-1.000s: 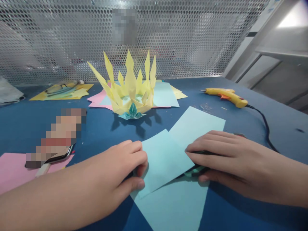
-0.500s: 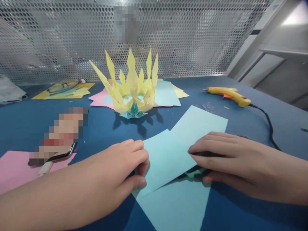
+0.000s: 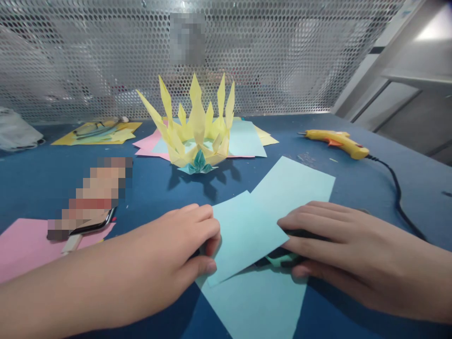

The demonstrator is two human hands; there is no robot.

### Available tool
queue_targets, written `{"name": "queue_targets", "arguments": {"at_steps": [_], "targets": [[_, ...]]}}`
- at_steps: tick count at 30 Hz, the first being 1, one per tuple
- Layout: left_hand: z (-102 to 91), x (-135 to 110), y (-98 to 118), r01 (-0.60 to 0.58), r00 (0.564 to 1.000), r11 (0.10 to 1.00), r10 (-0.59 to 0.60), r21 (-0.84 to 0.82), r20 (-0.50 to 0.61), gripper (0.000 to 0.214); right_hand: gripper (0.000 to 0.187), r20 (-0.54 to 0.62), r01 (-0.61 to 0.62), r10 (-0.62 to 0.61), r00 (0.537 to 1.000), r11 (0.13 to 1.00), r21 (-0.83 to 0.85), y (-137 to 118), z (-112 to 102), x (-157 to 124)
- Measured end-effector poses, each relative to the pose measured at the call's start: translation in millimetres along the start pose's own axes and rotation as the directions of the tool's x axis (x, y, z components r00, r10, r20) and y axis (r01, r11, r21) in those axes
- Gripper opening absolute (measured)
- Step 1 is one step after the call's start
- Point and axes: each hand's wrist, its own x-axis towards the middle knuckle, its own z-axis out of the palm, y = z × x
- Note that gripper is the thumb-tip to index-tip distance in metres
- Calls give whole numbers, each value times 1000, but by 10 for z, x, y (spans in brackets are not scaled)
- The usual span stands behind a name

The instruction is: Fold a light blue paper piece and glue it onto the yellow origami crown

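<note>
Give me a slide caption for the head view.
Left hand holding light-blue paper, right hand around a green-and-black tool, with a yellow paper crown and glue gun beyond.

Light: cool, moderately bright, from above and beyond the yellow paper crown (image 3: 198,125), whose soft shadow falls my way across the blue table (image 3: 158,186). Darker shade: beneath the right hand (image 3: 348,242). Glare: white, on the upper-right panel (image 3: 436,29). Blur: slight, on the perforated mesh (image 3: 263,61). Mosaic: over the phone (image 3: 91,198). Edges: stretched, wide-angle fashion.

No legible text, labels, brands, numbers or signs, phone screen (image 3: 92,197) pixelated beyond reading.
</note>
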Motion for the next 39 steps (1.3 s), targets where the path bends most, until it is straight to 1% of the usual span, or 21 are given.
{"name": "queue_targets", "arguments": {"at_steps": [4, 7, 10, 14, 18, 26, 32, 39], "targets": [[-16, 30, -9, 2, 1000, 1000, -2, 2, 5, 13, 33, 10, 12, -12, 1000, 1000, -9, 22, -19, 10], [-19, 40, -12, -5, 1000, 1000, 5, 16, 0, 14, 30, 27, 13, -13, 1000, 1000, 0, 38, -22, 4], [-10, 30, -13, -17, 1000, 1000, 17, 15, -2, 13, 26, 6, -10, 9, 1000, 1000, 6, 22, 1, 3], [-10, 16, -5, -5, 1000, 1000, 5, 3, 11, 14, 29, -32, -20, 21, 999, 1000, 12, -42, 31, 14], [-29, 10, -6, 0, 1000, 1000, 0, 4, 14, 14, 33, -28, -7, 7, 1000, 1000, 9, -86, 20, 23], [-3, 1, -26, 0, 1000, 1000, 0, -7, 13, 14, 32, -7, 3, -3, 1000, 1000, 9, -63, 11, 21], [-19, -17, 14, -9, 1000, 1000, 9, -19, 5, 13, 32, -43, -25, 24, 999, 1000, -14, -131, 37, 21], [-28, -20, 6, -26, 999, 1000, 26, -18, -21, 13, 33, -34, 1, -1, 999, 1000, -5, -122, 18, 44]]}}
